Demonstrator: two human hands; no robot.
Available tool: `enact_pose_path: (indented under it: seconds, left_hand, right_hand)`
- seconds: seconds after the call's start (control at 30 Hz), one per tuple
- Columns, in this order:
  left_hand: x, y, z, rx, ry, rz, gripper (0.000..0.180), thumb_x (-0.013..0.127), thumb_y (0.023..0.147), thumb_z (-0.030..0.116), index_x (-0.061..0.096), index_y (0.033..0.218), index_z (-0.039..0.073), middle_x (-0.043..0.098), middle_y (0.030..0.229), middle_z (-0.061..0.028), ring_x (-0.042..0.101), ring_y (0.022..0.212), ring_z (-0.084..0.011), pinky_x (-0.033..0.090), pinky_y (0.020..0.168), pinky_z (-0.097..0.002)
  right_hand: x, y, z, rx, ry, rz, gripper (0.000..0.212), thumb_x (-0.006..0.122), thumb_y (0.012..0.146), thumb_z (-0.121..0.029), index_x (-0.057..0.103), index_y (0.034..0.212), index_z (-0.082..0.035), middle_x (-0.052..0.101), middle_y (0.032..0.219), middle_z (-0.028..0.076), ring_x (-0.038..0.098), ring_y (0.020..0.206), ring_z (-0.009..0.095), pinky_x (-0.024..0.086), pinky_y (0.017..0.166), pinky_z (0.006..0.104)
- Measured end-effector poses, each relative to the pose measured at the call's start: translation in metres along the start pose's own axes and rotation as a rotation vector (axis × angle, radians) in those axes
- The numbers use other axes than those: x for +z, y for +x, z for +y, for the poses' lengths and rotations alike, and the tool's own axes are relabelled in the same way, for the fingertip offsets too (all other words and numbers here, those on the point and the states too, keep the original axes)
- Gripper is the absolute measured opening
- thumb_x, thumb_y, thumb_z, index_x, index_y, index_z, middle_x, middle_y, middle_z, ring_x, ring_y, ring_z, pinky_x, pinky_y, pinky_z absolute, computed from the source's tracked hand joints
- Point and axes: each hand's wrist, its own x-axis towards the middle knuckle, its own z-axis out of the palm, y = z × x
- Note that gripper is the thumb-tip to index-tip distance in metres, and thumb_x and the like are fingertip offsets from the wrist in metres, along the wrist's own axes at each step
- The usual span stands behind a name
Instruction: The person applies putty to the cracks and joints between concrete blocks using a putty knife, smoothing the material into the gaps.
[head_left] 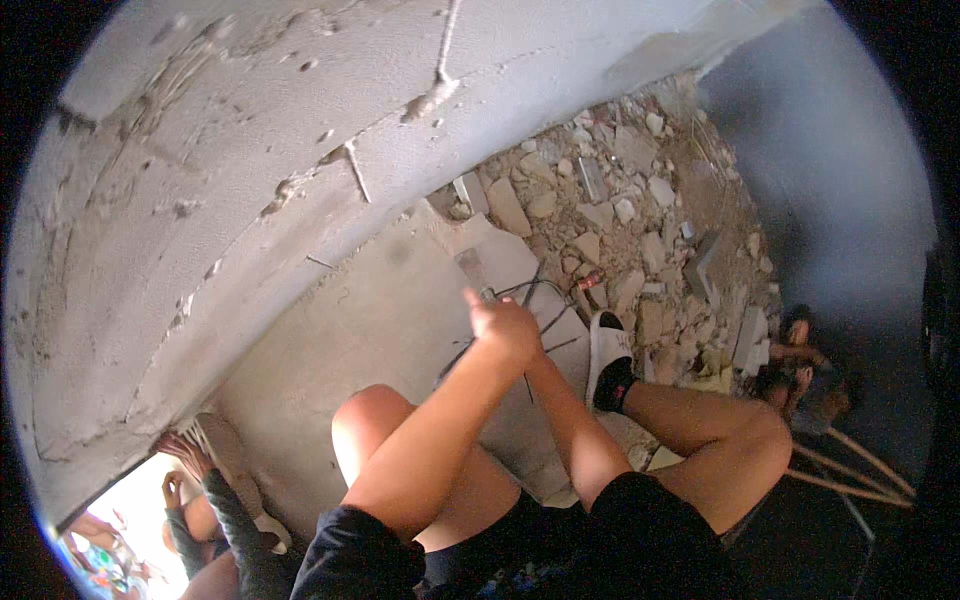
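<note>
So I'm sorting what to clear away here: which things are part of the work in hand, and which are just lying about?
In hand:
- left hand and right hand, closed together on a tool; right hand mostly hidden
- wires by the hands
- slab under them

Lying about:
- rubble
- sandal on a foot
- sticks
- wall

white sandal (607, 350), black shorts (640, 535), grey wall (200, 150)

Looks like a construction or demolition site: rough chipped concrete wall (200, 180), broken rubble (640, 230) piled on the floor.
</note>
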Motion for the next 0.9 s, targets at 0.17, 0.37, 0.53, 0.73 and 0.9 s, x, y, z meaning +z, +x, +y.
enact_pose_path:
  seconds: [0.17,0.37,0.53,0.73,0.9]
  left_hand:
    - [-0.007,-0.013,-0.073,-0.083,-0.281,-0.204,0.031,0.059,0.084,0.027,0.071,0.089,-0.001,0.069,0.097,-0.0232,0.068,0.097,-0.0338,0.053,0.086,-0.0456]
    - [0.002,0.035,-0.087,0.032,-0.236,-0.004,0.036,0.058,0.084,0.029,0.069,0.091,-0.005,0.066,0.103,-0.0256,0.064,0.098,-0.0415,0.051,0.088,-0.0474]
    - [-0.021,0.043,-0.064,-0.03,-0.28,-0.032,0.03,0.059,0.08,0.017,0.07,0.101,-0.001,0.066,0.11,-0.023,0.064,0.104,-0.0373,0.051,0.09,-0.0441]
    - [0.003,0.07,-0.056,0.096,-0.222,-0.055,0.03,0.056,0.082,0.016,0.07,0.103,0.001,0.065,0.112,-0.0225,0.063,0.106,-0.0372,0.051,0.091,-0.0446]
    - [0.002,0.069,-0.055,0.117,-0.149,-0.073,0.03,0.054,0.084,0.016,0.069,0.106,0.001,0.064,0.116,-0.0205,0.062,0.109,-0.0369,0.05,0.093,-0.0446]
  right_hand:
    - [0.013,-0.034,-0.047,0.288,0.349,-0.102,0.061,0.062,0.089,-0.039,0.042,0.129,0.002,0.063,0.104,0.029,0.061,0.1,0.044,0.048,0.083,0.0514]
    - [-0.02,-0.072,-0.005,0.329,0.296,0.103,0.054,0.056,0.095,-0.038,0.045,0.129,0.002,0.058,0.117,0.029,0.056,0.111,0.044,0.043,0.095,0.0489]
    - [-0.124,-0.087,-0.018,0.188,0.16,0.364,0.051,0.055,0.095,-0.037,0.047,0.128,0.001,0.057,0.12,0.029,0.053,0.115,0.045,0.042,0.097,0.0474]
    - [-0.289,-0.129,-0.11,0.073,-0.143,0.257,0.042,0.057,0.094,-0.037,0.051,0.118,-0.003,0.063,0.1,0.027,0.062,0.094,0.045,0.049,0.079,0.0487]
    - [-0.383,-0.142,-0.169,-0.05,-0.529,0.193,0.038,0.06,0.092,-0.036,0.053,0.112,-0.004,0.064,0.085,0.021,0.061,0.08,0.042,0.048,0.069,0.0445]
